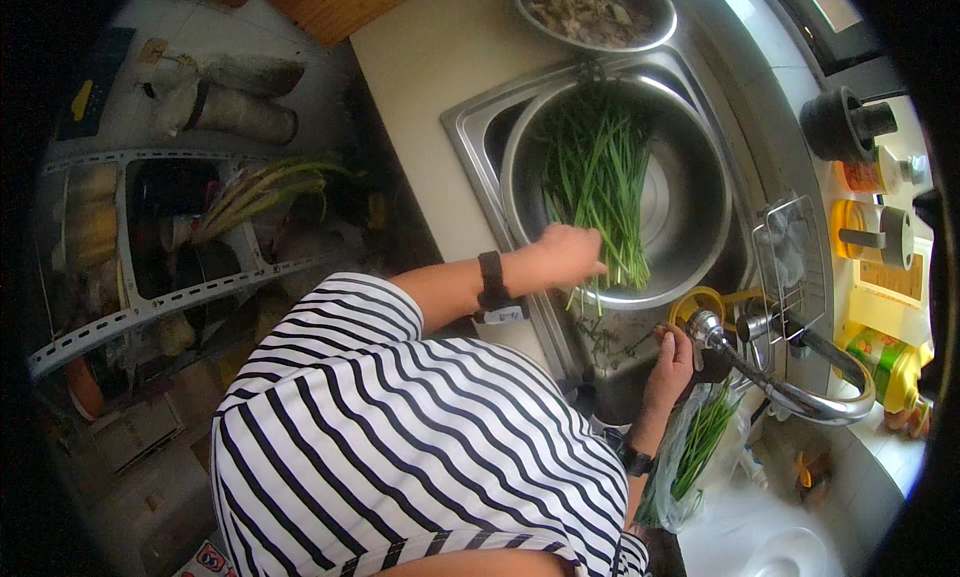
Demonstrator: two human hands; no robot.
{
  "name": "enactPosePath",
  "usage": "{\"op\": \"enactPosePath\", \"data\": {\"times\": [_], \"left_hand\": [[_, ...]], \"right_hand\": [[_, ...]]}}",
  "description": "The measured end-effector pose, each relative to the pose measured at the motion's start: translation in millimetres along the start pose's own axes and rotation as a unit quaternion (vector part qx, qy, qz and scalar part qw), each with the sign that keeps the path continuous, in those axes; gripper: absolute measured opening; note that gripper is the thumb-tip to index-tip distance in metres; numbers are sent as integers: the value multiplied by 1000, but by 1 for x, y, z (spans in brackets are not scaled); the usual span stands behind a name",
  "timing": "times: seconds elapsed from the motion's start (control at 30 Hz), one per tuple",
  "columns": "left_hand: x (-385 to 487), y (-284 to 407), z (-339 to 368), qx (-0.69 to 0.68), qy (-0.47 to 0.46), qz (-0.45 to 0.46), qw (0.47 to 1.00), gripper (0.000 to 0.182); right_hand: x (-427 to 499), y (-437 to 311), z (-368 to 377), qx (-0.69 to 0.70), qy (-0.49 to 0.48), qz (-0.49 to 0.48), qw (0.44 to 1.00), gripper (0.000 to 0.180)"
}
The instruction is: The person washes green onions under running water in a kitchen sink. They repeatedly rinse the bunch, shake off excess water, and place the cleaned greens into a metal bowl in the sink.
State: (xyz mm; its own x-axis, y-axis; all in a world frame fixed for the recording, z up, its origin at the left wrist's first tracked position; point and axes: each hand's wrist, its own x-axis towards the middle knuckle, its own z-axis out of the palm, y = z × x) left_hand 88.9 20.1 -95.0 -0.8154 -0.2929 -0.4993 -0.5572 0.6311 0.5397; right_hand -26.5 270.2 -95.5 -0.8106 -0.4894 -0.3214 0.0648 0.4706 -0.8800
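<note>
A thick bundle of garlic chives [600, 164] lies in a large stainless steel basin [690, 224], with its pale cut ends towards me. My left hand [559, 256] is at the near rim, its fingers closed around some stems at the bundle's left edge. A few stem ends poke out below these fingers over the rim. Lower right, my right hand [675, 358] is beside the faucet head, thumb and fingers pinched on what looks like a thin plant scrap [651, 340]. Wilted bits [609, 343] are scattered in the sink [551, 337] under it.
More chives [705, 438] sit in a clear plastic bag [675, 494] at lower right. The flexible faucet [795, 400], a yellow strainer [694, 299] and a wire rack [795, 277] flank the basin. A steel bowl of food [592, 14] stands beyond; a metal shelf [150, 303] is left.
</note>
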Motion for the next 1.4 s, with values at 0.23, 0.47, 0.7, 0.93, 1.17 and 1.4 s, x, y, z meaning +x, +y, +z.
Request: {"op": "enactPosePath", "data": {"times": [0.23,0.47,0.7,0.93,1.17,1.4], "left_hand": [[48,4,51,-215,-4,-90,973,65],[86,10,58,-261,142,-69,952,32],[84,-12,50,-239,191,-44,951,38],[51,12,42,-122,149,-61,979,39],[49,7,53,-37,55,23,998,41],[76,-45,24,-239,295,-99,920,22]], "right_hand": [[-6,-10,8,-1,-37,-20,999,20],[-12,-8,0,-20,-41,-21,999,21],[-32,-5,-11,-42,-53,-34,997,21],[-64,5,-35,-41,-29,-41,998,22],[-99,26,-71,28,-18,-30,999,21],[-119,41,-81,30,8,1,1000,20]]}}
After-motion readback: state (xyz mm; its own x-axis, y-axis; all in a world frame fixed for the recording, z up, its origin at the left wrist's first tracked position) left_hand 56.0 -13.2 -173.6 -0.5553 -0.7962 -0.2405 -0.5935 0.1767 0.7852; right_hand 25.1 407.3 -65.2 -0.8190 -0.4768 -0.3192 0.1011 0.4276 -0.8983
